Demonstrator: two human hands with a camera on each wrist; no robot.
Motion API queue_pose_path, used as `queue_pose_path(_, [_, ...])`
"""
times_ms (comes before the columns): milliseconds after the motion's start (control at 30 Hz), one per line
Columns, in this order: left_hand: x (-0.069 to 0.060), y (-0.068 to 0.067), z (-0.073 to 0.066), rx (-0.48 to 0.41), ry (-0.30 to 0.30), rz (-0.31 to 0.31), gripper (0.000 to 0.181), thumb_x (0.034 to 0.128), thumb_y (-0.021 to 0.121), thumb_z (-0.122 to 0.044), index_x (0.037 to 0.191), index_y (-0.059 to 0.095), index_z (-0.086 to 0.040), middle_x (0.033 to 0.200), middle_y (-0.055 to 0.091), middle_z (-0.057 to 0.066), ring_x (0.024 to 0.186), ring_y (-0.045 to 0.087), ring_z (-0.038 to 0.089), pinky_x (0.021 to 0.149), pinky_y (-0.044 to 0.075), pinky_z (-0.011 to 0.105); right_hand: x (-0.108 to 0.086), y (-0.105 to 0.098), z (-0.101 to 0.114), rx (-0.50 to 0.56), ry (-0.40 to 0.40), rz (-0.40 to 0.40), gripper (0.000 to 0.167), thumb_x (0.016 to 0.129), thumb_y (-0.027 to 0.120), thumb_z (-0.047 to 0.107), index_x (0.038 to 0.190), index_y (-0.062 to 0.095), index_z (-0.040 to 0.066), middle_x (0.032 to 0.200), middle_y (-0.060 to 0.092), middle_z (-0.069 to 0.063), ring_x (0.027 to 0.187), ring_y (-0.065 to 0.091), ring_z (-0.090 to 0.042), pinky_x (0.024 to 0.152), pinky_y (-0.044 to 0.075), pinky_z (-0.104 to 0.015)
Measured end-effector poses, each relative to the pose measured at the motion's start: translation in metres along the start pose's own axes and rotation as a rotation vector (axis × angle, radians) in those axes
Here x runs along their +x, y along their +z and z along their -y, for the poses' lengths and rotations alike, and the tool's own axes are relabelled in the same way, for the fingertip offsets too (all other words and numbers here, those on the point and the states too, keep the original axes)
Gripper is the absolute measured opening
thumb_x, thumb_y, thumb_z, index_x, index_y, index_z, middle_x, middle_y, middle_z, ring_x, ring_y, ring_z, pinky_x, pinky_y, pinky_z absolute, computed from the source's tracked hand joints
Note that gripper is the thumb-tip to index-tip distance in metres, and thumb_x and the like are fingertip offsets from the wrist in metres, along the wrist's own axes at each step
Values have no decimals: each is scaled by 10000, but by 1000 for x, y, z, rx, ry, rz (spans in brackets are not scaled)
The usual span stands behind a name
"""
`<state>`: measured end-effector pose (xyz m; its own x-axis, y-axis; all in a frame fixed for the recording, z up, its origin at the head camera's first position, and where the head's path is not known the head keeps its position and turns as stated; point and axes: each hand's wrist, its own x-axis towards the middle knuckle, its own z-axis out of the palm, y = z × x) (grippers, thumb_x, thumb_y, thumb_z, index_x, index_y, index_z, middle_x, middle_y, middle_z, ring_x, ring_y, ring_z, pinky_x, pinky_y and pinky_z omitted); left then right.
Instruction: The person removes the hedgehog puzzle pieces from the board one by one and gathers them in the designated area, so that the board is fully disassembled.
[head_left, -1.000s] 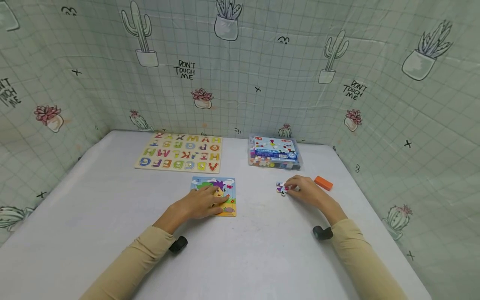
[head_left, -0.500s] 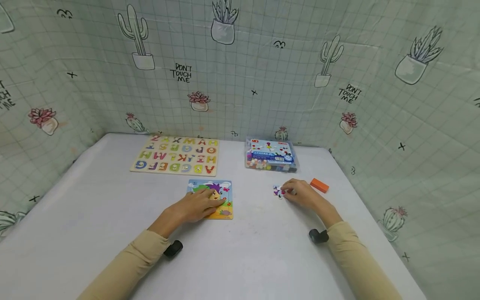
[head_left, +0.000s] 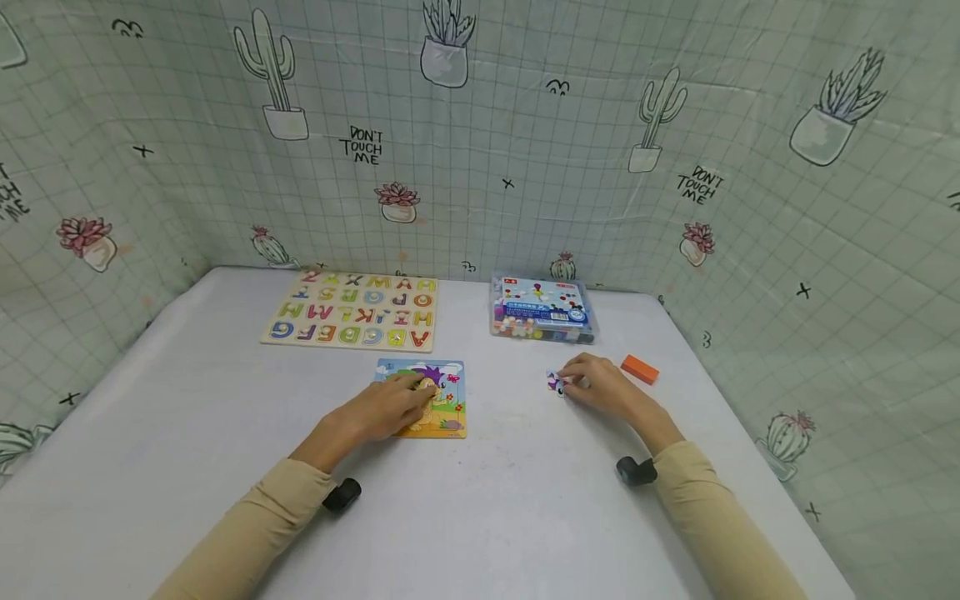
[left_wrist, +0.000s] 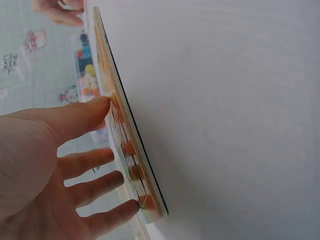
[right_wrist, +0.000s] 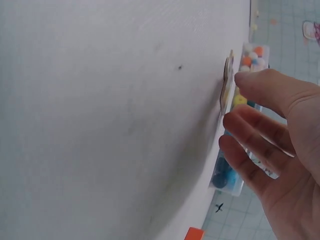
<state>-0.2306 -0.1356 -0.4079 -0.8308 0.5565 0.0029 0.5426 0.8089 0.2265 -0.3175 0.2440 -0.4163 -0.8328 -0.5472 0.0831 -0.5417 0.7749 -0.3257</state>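
Note:
A jigsaw puzzle with a purple-haired cartoon animal lies flat in the middle of the table. Over its left part rests my left hand; in the left wrist view the fingertips touch the picture side, loosely bent and apart. Further right, my right hand is at some small puzzle pieces in white and purple. The right wrist view has the thumb at a thin piece seen edge-on, other fingers spread below and not closed round it. The fingers partly cover the pieces.
Behind the puzzle lies a wooden alphabet board. A clear plastic box of coloured beads stands at the back, right of centre. An orange block lies beyond my right hand. A patterned cloth hangs behind the white table.
My left fingers have drawn together and back to the left, showing more of the puzzle picture. The right hand stays at the small pieces with little movement. The head view has shifted slightly.

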Motion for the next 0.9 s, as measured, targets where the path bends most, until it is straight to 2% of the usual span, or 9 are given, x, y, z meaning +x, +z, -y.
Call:
queue_pose_path(333, [-2,-1,4,-29,-67,2,370,1017,521,-125,1356,562,16,1473,425,299,1395,382,444,1155,301,591,16,4,28,13,-50,16,259,919,673,145,1143,721,23,1052,699,-112,914,651,-202,790,560,-347])
queue_pose_path(633, [-3,-3,7,-42,-168,49,427,1013,545,-229,1406,535,-63,1482,399,316,1388,373,474,1125,338,607,41,12,56,-2,-102,49,305,955,641,209,1196,698,30,1083,705,-112,972,668,-214,847,563,-355])
queue_pose_path(767, [-3,-3,9,-49,-172,69,433,1010,551,-248,1408,536,-79,1488,389,322,1391,366,484,1114,342,621,51,17,71,-1,-107,73,310,961,635,222,1208,693,42,1091,705,-95,988,668,-196,865,561,-330])
queue_pose_path(900, [-5,-4,12,-50,-158,61,411,997,575,-228,1375,572,-69,1478,402,331,1386,375,488,1116,340,619,62,23,86,15,-119,94,329,972,620,243,1226,681,43,1120,700,-97,1010,663,-197,887,556,-321])
